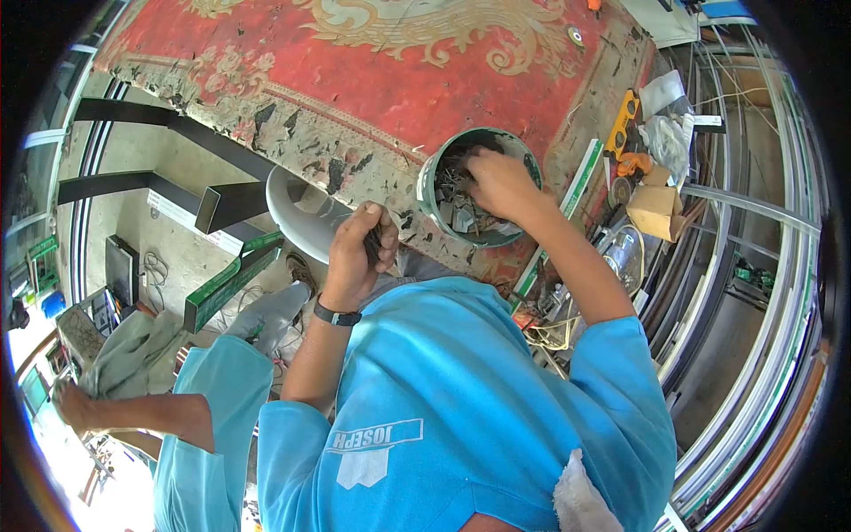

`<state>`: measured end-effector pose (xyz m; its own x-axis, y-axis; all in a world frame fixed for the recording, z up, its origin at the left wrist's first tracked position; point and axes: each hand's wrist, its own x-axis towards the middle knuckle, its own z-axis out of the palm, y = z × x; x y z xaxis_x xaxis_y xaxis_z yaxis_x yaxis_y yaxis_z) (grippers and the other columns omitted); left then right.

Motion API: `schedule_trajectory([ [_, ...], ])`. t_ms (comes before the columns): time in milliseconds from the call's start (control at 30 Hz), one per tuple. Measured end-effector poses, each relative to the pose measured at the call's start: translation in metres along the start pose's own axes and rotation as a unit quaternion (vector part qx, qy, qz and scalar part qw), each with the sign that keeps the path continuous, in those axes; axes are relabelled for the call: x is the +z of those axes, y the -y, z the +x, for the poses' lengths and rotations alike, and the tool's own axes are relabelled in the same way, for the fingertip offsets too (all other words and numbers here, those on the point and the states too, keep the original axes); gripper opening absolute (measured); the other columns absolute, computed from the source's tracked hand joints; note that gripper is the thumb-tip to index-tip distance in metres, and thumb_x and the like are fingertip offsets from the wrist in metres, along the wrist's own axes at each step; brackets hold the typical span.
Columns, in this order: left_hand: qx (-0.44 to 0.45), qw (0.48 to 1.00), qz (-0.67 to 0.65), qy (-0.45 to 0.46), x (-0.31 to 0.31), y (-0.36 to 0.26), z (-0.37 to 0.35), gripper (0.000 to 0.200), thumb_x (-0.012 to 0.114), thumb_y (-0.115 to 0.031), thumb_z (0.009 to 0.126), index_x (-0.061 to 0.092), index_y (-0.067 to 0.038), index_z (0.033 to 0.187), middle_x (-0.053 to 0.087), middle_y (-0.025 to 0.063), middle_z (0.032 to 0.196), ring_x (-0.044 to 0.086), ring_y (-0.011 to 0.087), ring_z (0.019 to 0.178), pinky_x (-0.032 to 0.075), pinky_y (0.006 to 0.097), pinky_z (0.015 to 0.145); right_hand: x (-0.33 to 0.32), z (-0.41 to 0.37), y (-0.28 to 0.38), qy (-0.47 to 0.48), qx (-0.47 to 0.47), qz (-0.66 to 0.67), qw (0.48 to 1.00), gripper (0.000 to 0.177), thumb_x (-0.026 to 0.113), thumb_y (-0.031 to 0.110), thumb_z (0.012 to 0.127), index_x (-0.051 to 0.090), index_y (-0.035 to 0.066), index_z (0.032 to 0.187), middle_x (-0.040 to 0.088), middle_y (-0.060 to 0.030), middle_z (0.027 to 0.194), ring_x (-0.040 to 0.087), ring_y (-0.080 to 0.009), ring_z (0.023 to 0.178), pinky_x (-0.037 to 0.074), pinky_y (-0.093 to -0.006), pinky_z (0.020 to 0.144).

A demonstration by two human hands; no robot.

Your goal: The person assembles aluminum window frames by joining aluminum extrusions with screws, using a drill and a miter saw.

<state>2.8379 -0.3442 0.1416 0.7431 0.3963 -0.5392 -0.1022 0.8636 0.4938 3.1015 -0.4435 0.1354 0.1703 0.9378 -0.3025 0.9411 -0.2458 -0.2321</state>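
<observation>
A green bucket (427,191) stands at the edge of the red carpet-covered surface, filled with a jumble of small metal and dark pieces (463,211). My right hand (498,183) reaches into it from the right, fingers bent down among the pieces; what the fingertips grip is hidden. Left of the bucket, my left hand (353,253) is raised in front of my body, palm side turned right. Its fingers are curled around small dark pieces (376,241) whose kind I cannot make out. Just beyond that hand is a rounded white object (297,217).
A patterned red carpet (355,97) covers the surface ahead, littered with dark scraps. Black profiles (133,111) lie left. At right are a yellow spirit level (624,122), a cardboard box (654,208) and long metal profiles (753,381). Another person's arm (160,414) is at lower left.
</observation>
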Motion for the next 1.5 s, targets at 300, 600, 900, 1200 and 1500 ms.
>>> schedule_trajectory([
  [300, 0.004, 0.999, 0.036, -0.027, -0.005, -0.002, -0.007, 0.026, 0.053, -0.034, 0.104, 0.050, -0.010, 0.095, 0.048, 0.0004, 0.071, 0.042, 0.0093, 0.056, 0.032, 0.0228, 0.045, -0.032, -0.022, 0.009, 0.251, -0.049, 0.015, 0.967, 0.027, 0.061, 0.008, 0.082, 0.071, 0.001, 0.106, 0.067, -0.0233, 0.105, 0.066, -0.0409, 0.101, 0.054, -0.0510, 0.085],
  [600, -0.002, 1.000, 0.010, -0.002, 0.001, -0.003, 0.002, 0.024, 0.053, -0.029, 0.104, 0.052, -0.008, 0.092, 0.052, 0.0022, 0.072, 0.046, 0.0100, 0.059, 0.033, 0.0231, 0.046, -0.003, 0.019, -0.009, 0.047, 0.010, -0.032, 0.998, 0.023, 0.061, 0.001, 0.079, 0.067, -0.004, 0.101, 0.071, -0.0256, 0.100, 0.070, -0.0408, 0.096, 0.057, -0.0501, 0.078],
  [900, 0.000, 1.000, 0.022, -0.016, 0.001, -0.004, 0.001, 0.023, 0.052, -0.028, 0.105, 0.052, -0.008, 0.092, 0.051, 0.0018, 0.072, 0.045, 0.0094, 0.058, 0.033, 0.0230, 0.046, -0.022, 0.003, 0.001, 0.216, -0.008, -0.060, 0.974, 0.043, 0.061, 0.006, 0.079, 0.060, -0.003, 0.121, 0.064, -0.0270, 0.120, 0.069, -0.0422, 0.096, 0.055, -0.0523, 0.079],
  [1200, -0.007, 1.000, 0.029, -0.009, -0.001, 0.000, 0.005, 0.025, 0.053, -0.032, 0.104, 0.049, -0.010, 0.092, 0.049, 0.0004, 0.071, 0.041, 0.0088, 0.056, 0.032, 0.0224, 0.045, -0.046, -0.039, 0.005, 0.195, -0.017, 0.005, 0.981, 0.019, 0.059, 0.007, 0.081, 0.069, -0.002, 0.094, 0.070, -0.0239, 0.090, 0.070, -0.0394, 0.093, 0.055, -0.0521, 0.080],
  [1500, 0.000, 0.999, 0.040, -0.017, 0.004, -0.004, 0.005, 0.027, 0.055, -0.034, 0.103, 0.049, -0.010, 0.092, 0.048, 0.0006, 0.071, 0.042, 0.0090, 0.055, 0.033, 0.0223, 0.045, -0.016, 0.010, -0.004, 0.055, 0.048, -0.055, 0.996, 0.015, 0.064, 0.007, 0.079, 0.071, -0.002, 0.089, 0.071, -0.0248, 0.085, 0.072, -0.0395, 0.086, 0.058, -0.0488, 0.069],
])
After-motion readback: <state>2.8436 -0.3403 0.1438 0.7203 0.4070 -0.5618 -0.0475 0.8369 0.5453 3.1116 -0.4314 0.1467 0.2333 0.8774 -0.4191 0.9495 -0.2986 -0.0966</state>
